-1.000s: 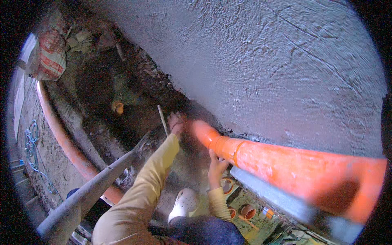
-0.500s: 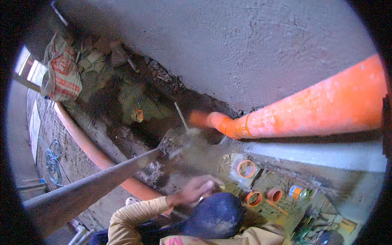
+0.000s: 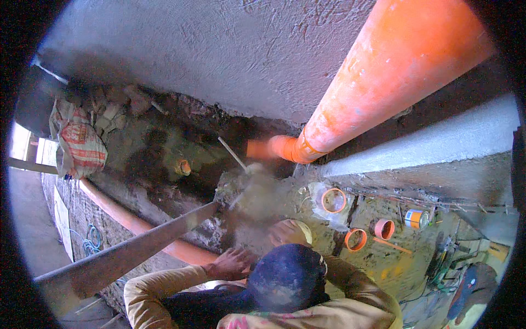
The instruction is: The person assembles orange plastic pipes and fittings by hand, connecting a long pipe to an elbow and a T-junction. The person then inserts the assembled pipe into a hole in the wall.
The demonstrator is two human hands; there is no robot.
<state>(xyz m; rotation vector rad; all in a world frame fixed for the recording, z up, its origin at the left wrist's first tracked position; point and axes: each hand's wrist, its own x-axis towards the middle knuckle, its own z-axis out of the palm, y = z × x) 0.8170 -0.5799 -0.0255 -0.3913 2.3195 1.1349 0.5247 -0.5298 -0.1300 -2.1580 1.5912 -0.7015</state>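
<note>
My left hand (image 3: 233,264) reaches in from the left in a beige sleeve, palm down, fingers loosely apart, with nothing visible in it. It lies just left of a rounded dark blue, dust-marked cloth shape (image 3: 286,277) that looks like my knee. Beyond that shape is my right hand (image 3: 289,233), back up and fingers bent. Its fingertips are blurred, so whether it holds anything is unclear. Past both hands runs a dug trench (image 3: 205,175). Into it leads a large orange pipe (image 3: 383,77), ending in a bent orange fitting (image 3: 285,147).
Orange pipe collars (image 3: 356,239) and a can (image 3: 417,219) lie at right, near tools and cables (image 3: 446,268). A long brown beam (image 3: 126,252) crosses at left, over another orange pipe (image 3: 118,208). Further back sit a sack (image 3: 82,145) and a pipe stub (image 3: 184,167).
The view has turned, so the large orange pipe stands steeper. My left hand has moved back to the left, and my right hand now shows beyond the dark blue shape.
</note>
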